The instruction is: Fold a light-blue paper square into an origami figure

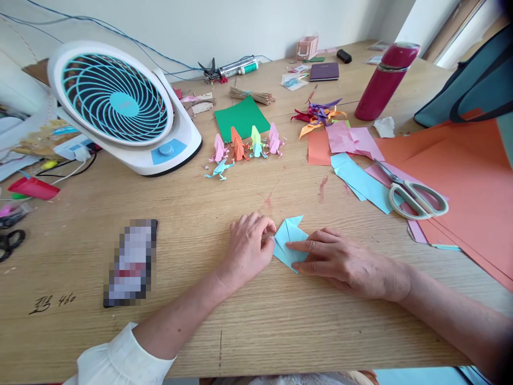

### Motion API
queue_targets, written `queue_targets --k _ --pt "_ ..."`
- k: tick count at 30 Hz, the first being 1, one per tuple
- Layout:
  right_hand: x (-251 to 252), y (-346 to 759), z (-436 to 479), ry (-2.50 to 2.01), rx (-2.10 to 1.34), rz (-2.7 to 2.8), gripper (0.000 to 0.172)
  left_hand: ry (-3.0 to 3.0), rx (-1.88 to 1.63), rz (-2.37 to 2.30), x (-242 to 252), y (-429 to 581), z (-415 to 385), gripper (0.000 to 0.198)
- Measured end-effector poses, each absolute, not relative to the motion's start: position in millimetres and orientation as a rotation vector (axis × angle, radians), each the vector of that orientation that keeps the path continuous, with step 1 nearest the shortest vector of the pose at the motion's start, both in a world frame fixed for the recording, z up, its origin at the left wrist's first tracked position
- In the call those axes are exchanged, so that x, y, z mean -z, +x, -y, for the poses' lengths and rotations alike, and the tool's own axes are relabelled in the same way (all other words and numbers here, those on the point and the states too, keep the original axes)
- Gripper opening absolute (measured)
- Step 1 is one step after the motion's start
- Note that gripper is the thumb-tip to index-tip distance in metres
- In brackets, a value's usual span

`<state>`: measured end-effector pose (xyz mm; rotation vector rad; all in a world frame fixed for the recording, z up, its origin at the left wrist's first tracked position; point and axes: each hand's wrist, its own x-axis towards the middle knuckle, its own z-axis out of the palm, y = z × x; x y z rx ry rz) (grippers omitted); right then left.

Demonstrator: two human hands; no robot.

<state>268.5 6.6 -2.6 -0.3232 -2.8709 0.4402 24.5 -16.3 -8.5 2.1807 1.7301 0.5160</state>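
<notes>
A partly folded light blue paper (289, 240) lies on the wooden table (240, 321) near the front edge. My left hand (248, 246) is curled, its fingertips pinching the paper's left edge. My right hand (336, 259) lies flat across the paper's right side, index finger stretched out along a crease and pressing it down. Farther back stands a row of small folded paper figures (246, 145) in pink, orange, green and blue, with one blue figure (218, 170) in front of them.
A white and teal fan (120, 107) stands back left. A phone (130, 262) lies to the left of my hands. Scissors (414, 195) rest on blue, pink and orange sheets (460, 176) at right. A red bottle (385, 80), green paper (240, 115) and coloured folded pieces (318, 113) lie behind.
</notes>
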Motion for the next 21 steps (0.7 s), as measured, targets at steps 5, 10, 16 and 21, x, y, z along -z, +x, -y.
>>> queue_targets --k 5,10,16,21 --pt "1.9 267.6 -6.4 -0.329 -0.465 2.866 0.032 2.207 -0.469 -1.757 8.1 27.2 15.8 0.017" --pt "2.3 267.6 -6.6 -0.331 -0.460 2.858 0.031 2.261 -0.501 -1.662 9.2 21.4 16.0 0.018" --pt "0.3 267.6 -6.7 -0.343 -0.462 2.871 0.031 2.588 -0.572 -1.393 9.3 11.5 18.2 0.040" --pt "0.7 268.0 -6.8 -0.349 -0.476 2.882 0.031 2.736 -0.511 -1.216 10.3 7.9 14.1 0.039"
